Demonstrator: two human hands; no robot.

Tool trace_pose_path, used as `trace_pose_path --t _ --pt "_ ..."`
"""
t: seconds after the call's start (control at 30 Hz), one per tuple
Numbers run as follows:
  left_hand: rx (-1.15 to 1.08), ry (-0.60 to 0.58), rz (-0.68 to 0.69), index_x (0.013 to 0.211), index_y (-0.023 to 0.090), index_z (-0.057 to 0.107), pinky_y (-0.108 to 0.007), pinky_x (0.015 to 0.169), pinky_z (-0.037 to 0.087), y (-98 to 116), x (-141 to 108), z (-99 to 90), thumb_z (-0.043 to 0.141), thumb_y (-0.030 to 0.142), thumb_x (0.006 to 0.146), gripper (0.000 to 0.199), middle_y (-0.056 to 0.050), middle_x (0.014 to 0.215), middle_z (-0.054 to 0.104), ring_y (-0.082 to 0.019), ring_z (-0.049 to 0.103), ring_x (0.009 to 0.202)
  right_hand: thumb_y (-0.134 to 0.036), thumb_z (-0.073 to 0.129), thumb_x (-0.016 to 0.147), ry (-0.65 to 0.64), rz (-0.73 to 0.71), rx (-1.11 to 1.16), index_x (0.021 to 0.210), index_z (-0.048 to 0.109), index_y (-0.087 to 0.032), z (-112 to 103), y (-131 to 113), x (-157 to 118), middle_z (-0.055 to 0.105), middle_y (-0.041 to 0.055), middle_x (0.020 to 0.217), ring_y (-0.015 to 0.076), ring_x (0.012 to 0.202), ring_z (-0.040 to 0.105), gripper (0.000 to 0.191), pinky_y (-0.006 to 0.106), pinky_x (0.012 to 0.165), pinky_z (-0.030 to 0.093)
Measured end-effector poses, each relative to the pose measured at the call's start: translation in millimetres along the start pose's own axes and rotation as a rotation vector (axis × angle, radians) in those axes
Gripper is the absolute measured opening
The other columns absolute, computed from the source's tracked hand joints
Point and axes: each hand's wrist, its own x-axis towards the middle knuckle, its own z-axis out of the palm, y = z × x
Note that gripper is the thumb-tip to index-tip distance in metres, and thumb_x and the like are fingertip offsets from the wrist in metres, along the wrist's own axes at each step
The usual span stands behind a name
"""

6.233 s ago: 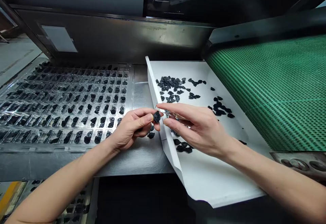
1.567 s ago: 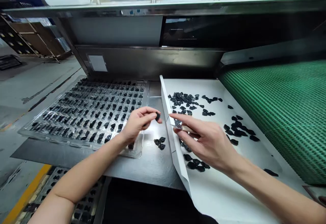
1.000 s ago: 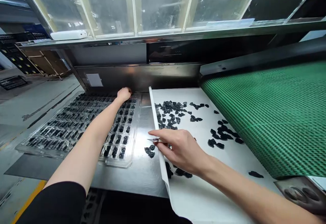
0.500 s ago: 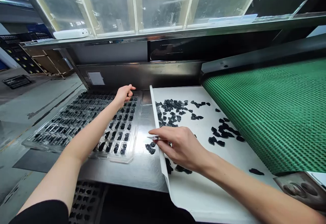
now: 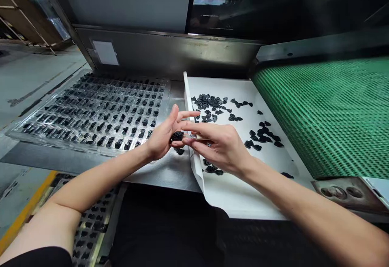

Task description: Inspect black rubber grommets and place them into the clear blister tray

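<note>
Small black moulded parts rest in my left hand, against the fingers, with its thumb raised and the index finger stretched out. My right hand pinches a slim tool with a thin metal tip. That tip points at the parts in the left hand; whether it touches them I cannot tell. Both hands meet over the raised left edge of a white tray, where more black parts lie scattered. To the left lies a clear plastic tray with black parts in its pockets.
A green mesh conveyor belt slopes along the right side. Behind the trays stands a metal machine panel. Another filled tray sits lower, under the metal table. A few loose parts lie beneath my left hand.
My left hand has come from above the clear tray to meet my right hand, and black parts now show in it. The right hand still holds the tool. The view has tilted down.
</note>
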Motion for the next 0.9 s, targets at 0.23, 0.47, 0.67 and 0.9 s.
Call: trace_pose_path --t 0.23,0.47,0.67,0.9 --pt "0.181 0.001 0.129 0.143 0.019 0.069 -0.023 0.048 0.030 -16.5 -3.1 -3.6 0.054 0.087 0.097 0.084 -0.007 0.093 0.065 -0.015 0.054 0.069 -0.010 0.065 0.099 -0.083 0.069 -0.007 0.132 0.077 -0.023 1.4 4.7 -1.1 0.083 -0.0008 0.107 0.0146 0.086 0.078 0.038 0.024 0.076 0.060" --pt "0.005 -0.021 0.041 0.132 0.017 0.075 -0.021 0.047 0.023 -17.0 -6.0 -6.5 0.061 0.076 0.100 0.069 -0.010 0.099 0.068 -0.012 0.049 0.066 -0.007 0.063 0.094 -0.063 0.026 -0.060 0.122 0.080 -0.020 2.1 2.5 1.8 0.083 -0.0004 0.104 0.0113 0.070 0.071 0.035 0.024 0.068 0.053" --pt "-0.015 -0.041 0.056 0.124 0.015 0.076 -0.022 0.047 0.017 -12.2 -12.1 -12.0 0.070 0.056 0.101 0.048 -0.007 0.083 0.067 -0.005 0.034 0.050 -0.036 0.066 0.108 0.025 0.359 0.254 0.094 0.081 -0.017 -3.4 -7.6 10.5 0.078 0.0037 0.082 0.0116 0.058 0.054 0.028 0.026 0.055 0.040" --pt "-0.029 -0.076 0.110 0.133 0.025 0.078 -0.018 0.049 0.024 -16.4 -14.2 -20.7 0.084 0.029 0.095 0.039 -0.007 0.084 0.075 -0.004 0.039 0.052 -0.054 0.072 0.106 0.015 0.459 0.475 0.074 0.074 -0.017 -6.6 -7.1 15.0 0.068 0.0031 0.070 0.0132 0.063 0.052 0.048 0.027 0.059 0.042"
